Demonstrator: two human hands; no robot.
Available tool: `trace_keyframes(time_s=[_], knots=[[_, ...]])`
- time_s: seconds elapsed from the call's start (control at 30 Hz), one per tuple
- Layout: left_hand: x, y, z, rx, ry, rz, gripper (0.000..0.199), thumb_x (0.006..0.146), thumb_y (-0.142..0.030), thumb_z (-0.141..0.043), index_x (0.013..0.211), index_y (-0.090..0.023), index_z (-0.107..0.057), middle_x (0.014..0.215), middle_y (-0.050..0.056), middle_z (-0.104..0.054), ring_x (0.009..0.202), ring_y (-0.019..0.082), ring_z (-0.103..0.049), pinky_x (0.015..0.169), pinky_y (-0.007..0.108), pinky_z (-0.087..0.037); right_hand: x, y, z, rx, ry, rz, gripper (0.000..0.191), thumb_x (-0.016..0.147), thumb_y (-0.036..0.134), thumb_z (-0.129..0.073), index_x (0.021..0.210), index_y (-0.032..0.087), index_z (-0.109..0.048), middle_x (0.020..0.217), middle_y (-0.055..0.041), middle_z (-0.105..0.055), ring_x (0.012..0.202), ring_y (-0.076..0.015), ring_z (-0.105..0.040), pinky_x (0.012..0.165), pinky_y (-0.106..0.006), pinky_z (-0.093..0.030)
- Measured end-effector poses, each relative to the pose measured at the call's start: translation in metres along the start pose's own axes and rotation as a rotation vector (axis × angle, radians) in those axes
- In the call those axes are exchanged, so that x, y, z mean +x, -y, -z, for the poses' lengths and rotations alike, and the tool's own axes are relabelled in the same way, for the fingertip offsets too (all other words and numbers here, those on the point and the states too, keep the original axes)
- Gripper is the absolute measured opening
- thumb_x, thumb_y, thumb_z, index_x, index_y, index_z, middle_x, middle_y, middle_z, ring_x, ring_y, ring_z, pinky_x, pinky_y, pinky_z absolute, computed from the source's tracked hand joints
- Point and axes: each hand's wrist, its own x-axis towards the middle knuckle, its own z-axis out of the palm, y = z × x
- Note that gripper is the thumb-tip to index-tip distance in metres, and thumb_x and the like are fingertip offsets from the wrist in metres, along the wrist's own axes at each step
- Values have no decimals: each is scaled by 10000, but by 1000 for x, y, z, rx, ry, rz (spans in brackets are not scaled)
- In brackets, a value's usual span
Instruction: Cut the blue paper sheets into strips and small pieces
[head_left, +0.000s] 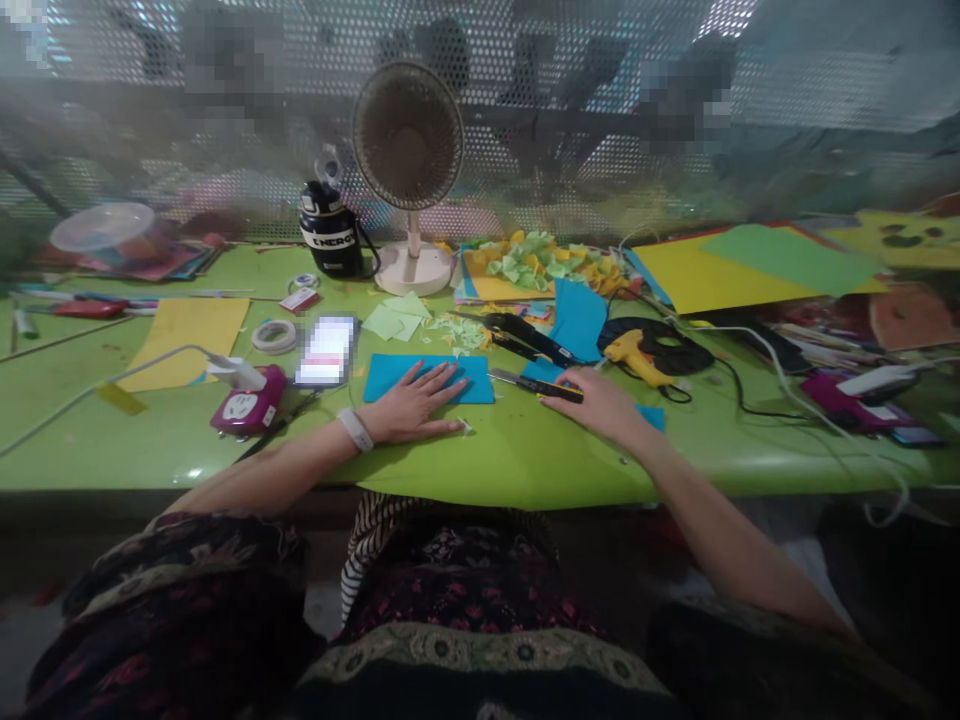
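Observation:
My left hand (420,403) lies flat with fingers spread on a folded-looking blue paper rectangle (478,385). In my right hand (600,405) is a black and yellow utility knife (551,390), gripped by its handle. The knife's blade points left and its tip sits just beside the paper's right edge. Partly hidden beneath the knife and my right hand are more blue paper pieces (651,416). Behind them lie a long black stapler (529,338) and a yellow glue gun (637,357).
A fan (411,265) and a black flask (330,232) stand at the back. Green and yellow paper pieces (540,262) are heaped nearby. On the left are a phone (326,350), a tape roll (274,337) and a purple power socket (247,402). A white cable (780,375) crosses the right side.

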Motion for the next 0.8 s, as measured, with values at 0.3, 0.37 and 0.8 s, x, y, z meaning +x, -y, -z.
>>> trace_keyframes(time_s=[0.3,0.37,0.8], knots=[[-1,-4,3,-18,17,-10,809,981,-781,-264,1658,-346,-178,1735,41,-160,1607,297,-133,1296,568,-47,-3,1,8,24,79,25,393,891,623,-600,1006,259,-691,1098,-101,-723,1021,-322,-673,853,-430,-528],[-1,-3,2,-17,22,-6,813,980,-786,-242,1659,-345,-170,1735,41,-161,1608,293,-126,1295,570,-46,-6,3,11,23,107,33,385,884,624,-610,998,265,-692,1077,-90,-729,1007,-316,-675,838,-420,-529],[-5,-9,2,49,-77,-63,834,965,-793,-287,1651,-324,-224,1717,70,-241,1592,317,-197,1291,580,-73,-2,9,10,36,106,-16,337,873,561,-663,979,242,-689,1059,-99,-703,1007,-308,-660,818,-392,-508]])
